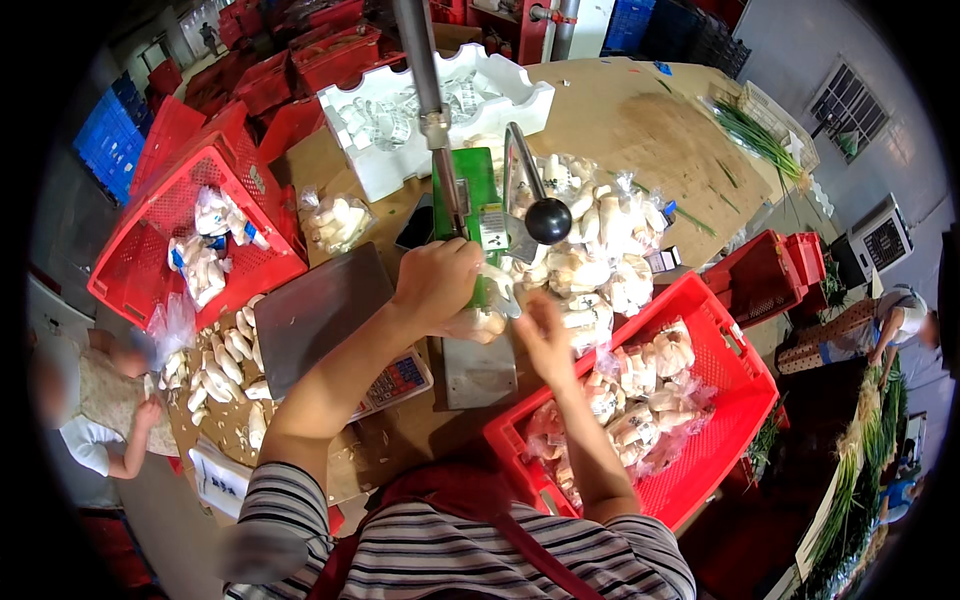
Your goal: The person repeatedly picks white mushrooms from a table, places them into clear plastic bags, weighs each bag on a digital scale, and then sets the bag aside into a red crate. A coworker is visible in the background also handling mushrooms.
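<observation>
My left hand [442, 281] is closed around the gathered neck of a clear plastic bag of pale mushrooms [480, 324]. This bag hangs at the front of a green bench-mounted bag-closing machine [465, 176], which has a metal lever with a black ball knob [547, 221]. My right hand [544, 334], blurred, is just right of the bag, its fingertips close to a white strip [506, 292] by the bag's neck. Whether those fingers hold the strip cannot be made out. Below the machine lies a flat metal plate [480, 371].
Filled mushroom bags [600, 225] are heaped right of the machine. More lie in a red crate [645, 420] by my right arm and a tilted red crate [202, 232]. A white foam box [442, 112] holds labels. Loose mushrooms [221, 364] lie left, near another person [112, 397].
</observation>
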Tool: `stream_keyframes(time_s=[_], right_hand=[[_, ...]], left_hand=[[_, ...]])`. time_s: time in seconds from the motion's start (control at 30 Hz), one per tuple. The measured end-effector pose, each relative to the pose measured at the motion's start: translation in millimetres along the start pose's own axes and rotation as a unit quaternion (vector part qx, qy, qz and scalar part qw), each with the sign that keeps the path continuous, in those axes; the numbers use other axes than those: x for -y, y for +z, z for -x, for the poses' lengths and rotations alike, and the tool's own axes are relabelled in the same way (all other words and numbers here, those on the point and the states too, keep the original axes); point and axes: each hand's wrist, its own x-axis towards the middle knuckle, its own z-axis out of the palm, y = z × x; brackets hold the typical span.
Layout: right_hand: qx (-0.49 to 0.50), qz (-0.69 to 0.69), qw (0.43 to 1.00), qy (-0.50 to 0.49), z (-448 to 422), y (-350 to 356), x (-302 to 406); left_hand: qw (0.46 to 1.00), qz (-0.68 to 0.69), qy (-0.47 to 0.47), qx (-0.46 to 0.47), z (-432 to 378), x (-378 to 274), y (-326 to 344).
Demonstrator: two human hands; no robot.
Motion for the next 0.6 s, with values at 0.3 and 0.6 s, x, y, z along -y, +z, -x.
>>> stream_keyframes(time_s=[0.3,0.6], right_hand=[[0.098,-0.151,0.981,-0.069,-65.0,2.9,196.0],[0.042,0.221,0.946,-0.235,132.2,-20.3,25.4]], left_hand=[[0.992,0.054,-0.105,-0.039,16.5,5.8,-0.5],[0.995,0.072,-0.052,-0.038,13.5,2.7,2.9]])
